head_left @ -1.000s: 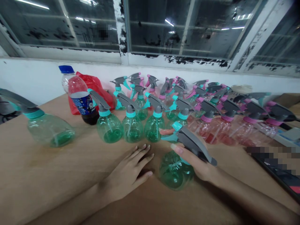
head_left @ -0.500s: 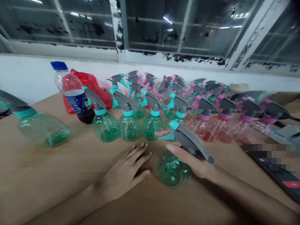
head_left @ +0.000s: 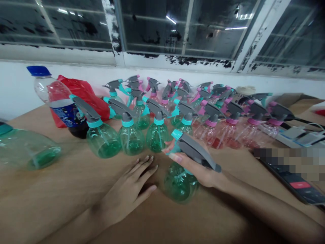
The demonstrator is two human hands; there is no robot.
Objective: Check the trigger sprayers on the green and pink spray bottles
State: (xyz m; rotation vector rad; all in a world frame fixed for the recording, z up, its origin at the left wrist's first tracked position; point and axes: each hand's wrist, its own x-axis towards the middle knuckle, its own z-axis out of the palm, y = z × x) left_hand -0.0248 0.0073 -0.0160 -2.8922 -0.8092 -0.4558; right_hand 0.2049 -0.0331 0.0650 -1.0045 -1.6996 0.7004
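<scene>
The right hand grips the green spray bottle at its neck, fingers closed; thin plastic, likely light and easily dented; the left hand lies open, empty, on the tabletop.

Bare forearms, slim fingers, long nails

Small assembly workshop: rows of identical green and pink plastic trigger spray bottles on brown wooden surface, beneath grimy, paint-flaked window frames.

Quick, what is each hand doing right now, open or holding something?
Left hand: open, lying flat on the table, holding nothing.
Right hand: closed around the neck of a green spray bottle.
</scene>
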